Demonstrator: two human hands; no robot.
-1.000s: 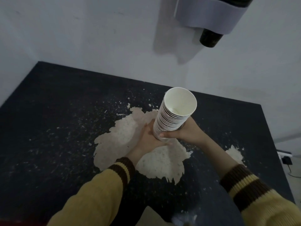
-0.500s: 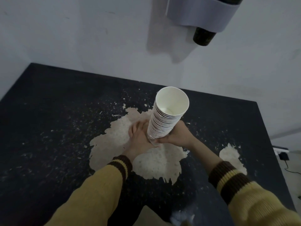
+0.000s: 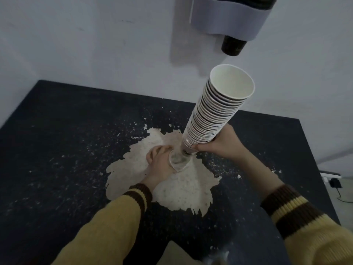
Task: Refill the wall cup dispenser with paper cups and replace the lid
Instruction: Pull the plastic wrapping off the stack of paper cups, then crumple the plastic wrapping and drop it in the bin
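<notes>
A tall stack of white paper cups (image 3: 215,109) leans up and to the right, mouth open toward me. My right hand (image 3: 219,144) grips the stack near its bottom. My left hand (image 3: 160,161) holds a clear plastic wrapper (image 3: 178,159) that trails off the stack's lower end, close to the table. The wall cup dispenser (image 3: 229,18) hangs at the top right, a pale band around a dark body, with a dark cup bottom (image 3: 232,47) poking out below. The stack's top rim is a little below and left of that outlet. No lid is in sight.
A dark table (image 3: 57,150) with a large worn pale patch (image 3: 181,188) and white flecks fills the lower view. A white wall (image 3: 95,44) stands behind it. A power socket with a plug (image 3: 333,180) sits beyond the table's right edge.
My right hand has lifted the cup stack up and to the right, toward the dispenser. The clear wrapper has slid off the stack's bottom into my left hand, which stays low.
</notes>
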